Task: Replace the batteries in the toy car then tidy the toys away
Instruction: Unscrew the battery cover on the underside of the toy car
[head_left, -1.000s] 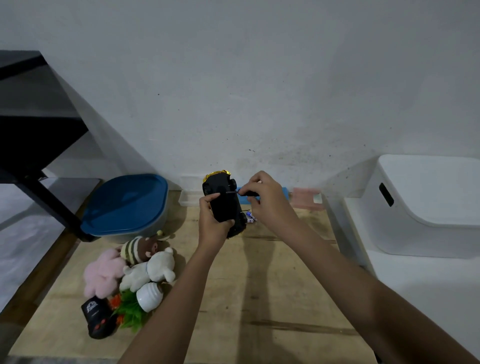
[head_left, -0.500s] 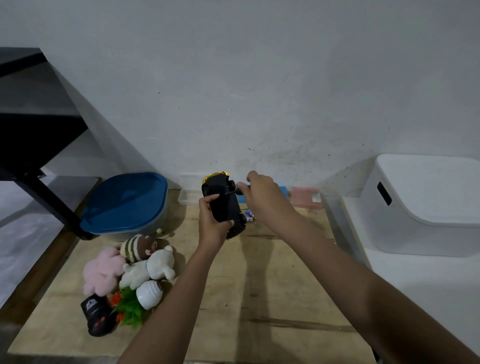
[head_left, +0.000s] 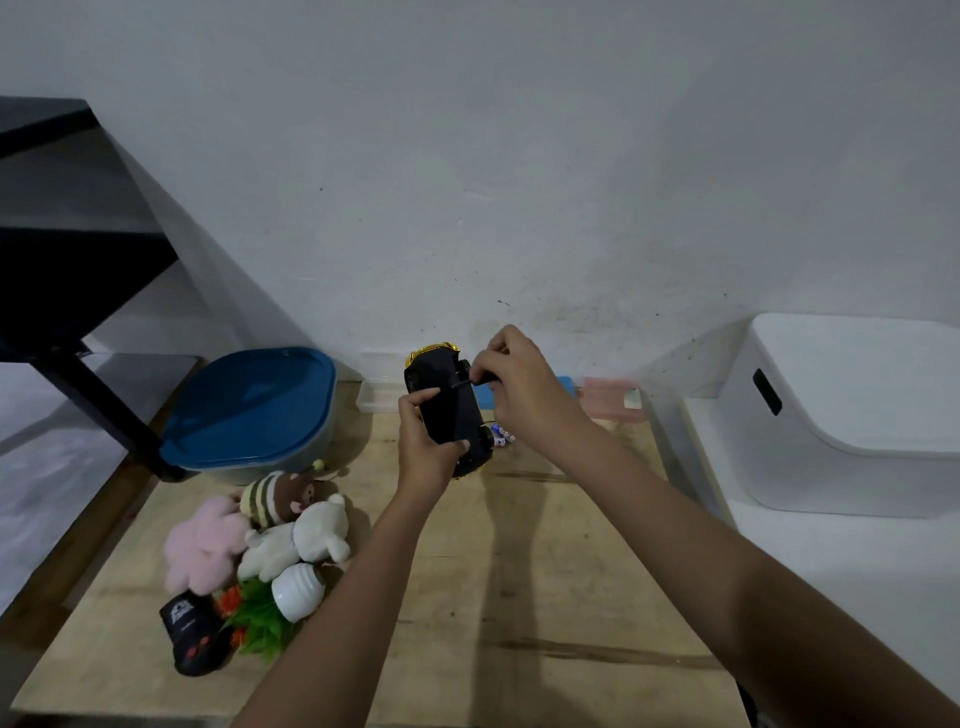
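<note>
My left hand (head_left: 428, 441) grips the toy car (head_left: 447, 408) above the wooden board, its black underside turned toward me and a gold body edge showing at the top. My right hand (head_left: 524, 387) is closed on a small black screwdriver (head_left: 464, 384) whose tip rests against the car's underside. Small batteries (head_left: 501, 435) lie on the board just right of the car. A pile of toys sits at the left: a pink plush (head_left: 205, 543), a white bear (head_left: 306, 538), a striped brown plush (head_left: 278, 496), a green plant toy (head_left: 262, 618) and a black remote (head_left: 195, 636).
A grey tub with a blue lid (head_left: 249, 410) stands at the back left, next to a black table leg (head_left: 109, 415). A white lidded bin (head_left: 852, 421) stands at the right. Clear, blue and pink small boxes (head_left: 610, 397) line the wall. The wooden board (head_left: 545, 571) lies beneath everything.
My right hand has shifted slightly up and turned at the screwdriver. The car stays held in the same place by my left hand.
</note>
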